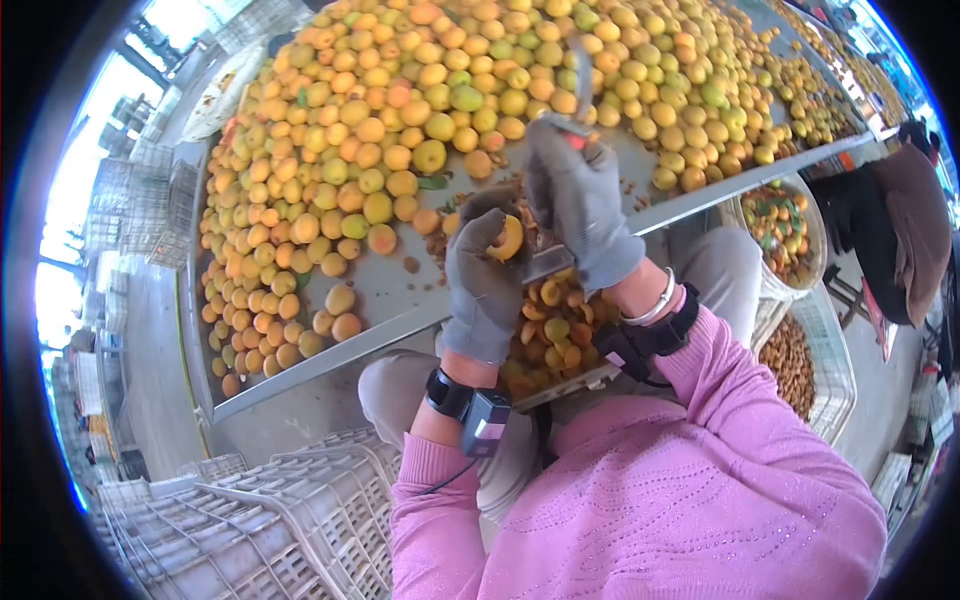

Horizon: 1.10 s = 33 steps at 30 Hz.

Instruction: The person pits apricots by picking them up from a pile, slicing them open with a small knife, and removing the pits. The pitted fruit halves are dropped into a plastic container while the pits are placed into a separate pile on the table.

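Observation:
My left hand (483,270), in a grey glove, is closed round a cut orange apricot (510,238) near the table's front edge. Just to its right and a little higher, my right hand (578,195), also gloved, is wrapped round a knife (582,75) whose blade points up and away over the fruit. A bit of red handle shows at the fist. Brown apricot pits (432,246) lie scattered on the metal table (385,290) beside my left hand. Below both hands, a crate of cut apricots (555,335) sits between my knees.
A big heap of whole apricots (400,120) covers much of the table. At right stand a basket of fruit (780,235) and a crate of pits (790,365). Plastic crates (250,520) stack at lower left. Another person (885,225) is at the far right.

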Each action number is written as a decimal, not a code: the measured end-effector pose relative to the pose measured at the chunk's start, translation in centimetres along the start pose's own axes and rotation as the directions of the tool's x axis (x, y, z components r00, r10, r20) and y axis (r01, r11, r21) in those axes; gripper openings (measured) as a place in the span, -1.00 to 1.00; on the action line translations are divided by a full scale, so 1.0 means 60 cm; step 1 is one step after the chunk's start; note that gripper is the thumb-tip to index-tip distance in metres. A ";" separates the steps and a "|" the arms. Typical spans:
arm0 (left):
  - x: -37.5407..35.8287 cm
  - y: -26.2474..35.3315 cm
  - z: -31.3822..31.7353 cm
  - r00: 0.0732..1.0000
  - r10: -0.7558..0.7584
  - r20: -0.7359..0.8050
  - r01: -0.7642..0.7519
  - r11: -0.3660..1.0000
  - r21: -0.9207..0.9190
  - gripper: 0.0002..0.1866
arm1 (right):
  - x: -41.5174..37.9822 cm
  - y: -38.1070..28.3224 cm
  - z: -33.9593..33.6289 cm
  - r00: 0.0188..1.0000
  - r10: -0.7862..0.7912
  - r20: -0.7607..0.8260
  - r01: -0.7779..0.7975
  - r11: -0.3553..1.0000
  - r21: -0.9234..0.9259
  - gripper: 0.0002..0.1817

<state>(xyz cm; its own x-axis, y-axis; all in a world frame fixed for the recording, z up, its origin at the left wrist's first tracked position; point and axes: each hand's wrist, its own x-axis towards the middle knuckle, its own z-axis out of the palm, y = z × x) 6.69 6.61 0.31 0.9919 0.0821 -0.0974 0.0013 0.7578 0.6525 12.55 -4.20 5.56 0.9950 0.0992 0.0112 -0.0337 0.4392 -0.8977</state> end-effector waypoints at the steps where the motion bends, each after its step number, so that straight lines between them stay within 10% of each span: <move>1: -0.001 0.000 -0.003 0.999 -0.022 -0.036 0.022 1.000 0.009 -0.82 | 0.005 -0.007 0.012 1.000 -0.006 0.018 0.006 1.000 0.005 -0.68; 3: -0.002 0.000 -0.001 0.998 -0.019 -0.052 0.019 1.000 0.003 -0.81 | 0.014 -0.019 0.029 0.997 -0.065 0.050 0.060 0.994 0.089 -0.64; 5: -0.007 0.001 0.009 0.937 0.284 0.204 -0.345 0.653 0.674 -0.83 | 0.012 -0.025 0.042 0.995 -0.068 0.069 0.063 0.995 0.072 -0.64; 10: -0.006 0.012 0.025 0.994 0.000 -0.112 0.025 0.974 0.223 -0.86 | 0.007 -0.006 0.058 0.984 -0.148 0.100 0.143 0.988 0.050 -0.74; 12: -0.001 0.008 -0.001 0.973 0.226 0.045 -0.102 0.245 0.964 -0.63 | 0.004 0.001 0.066 0.980 -0.177 0.095 0.174 0.984 0.042 -0.73; 16: 0.008 -0.026 -0.015 0.912 0.397 0.104 -0.262 0.369 0.892 -0.54 | 0.006 0.015 0.074 0.984 -0.078 0.159 0.075 0.997 0.025 -0.85; 18: 0.031 -0.031 -0.031 0.977 0.213 0.002 -0.207 0.947 0.245 -0.47 | 0.007 0.017 0.076 0.952 -0.099 0.289 0.097 0.995 0.019 -0.85; 19: 0.030 -0.031 -0.044 0.976 0.218 0.005 -0.213 0.945 0.247 -0.47 | 0.009 0.016 0.074 0.951 -0.103 0.293 0.101 0.995 0.022 -0.85; 21: 0.009 0.008 -0.032 0.748 0.371 0.550 -0.587 -0.018 0.810 -0.53 | 0.016 0.015 0.066 0.888 0.038 0.458 -0.068 0.996 0.050 -0.79; 22: 0.009 0.015 -0.035 0.745 0.372 0.554 -0.589 -0.023 0.808 -0.53 | 0.022 0.014 0.063 0.887 0.032 0.461 -0.064 0.997 0.053 -0.79; 25: 0.017 0.014 -0.050 0.826 0.303 0.475 -0.550 0.250 0.797 -0.62 | 0.044 0.027 0.055 0.759 0.119 0.640 -0.247 0.963 0.113 -0.67; 27: 0.044 0.008 -0.054 0.938 0.260 0.228 -0.341 0.589 0.733 -0.72 | 0.070 0.045 0.055 0.913 0.079 0.401 -0.215 0.927 0.307 -0.70; 31: 0.034 0.027 -0.021 0.867 0.305 0.394 -0.498 0.486 0.718 -0.77 | 0.103 0.038 0.016 0.999 -0.033 0.039 0.018 0.938 0.346 -0.72; 33: 0.044 0.025 -0.022 0.998 -0.030 -0.057 0.039 0.986 0.163 -0.81 | 0.100 0.028 -0.004 0.999 -0.035 0.026 0.028 0.970 0.242 -0.67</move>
<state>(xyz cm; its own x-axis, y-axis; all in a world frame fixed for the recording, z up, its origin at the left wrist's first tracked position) 9.12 8.83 0.05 0.9825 0.0959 -0.1600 0.0611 0.6447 0.7620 18.48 -3.10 3.99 0.9928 0.1069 0.0544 -0.0276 0.6448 -0.7639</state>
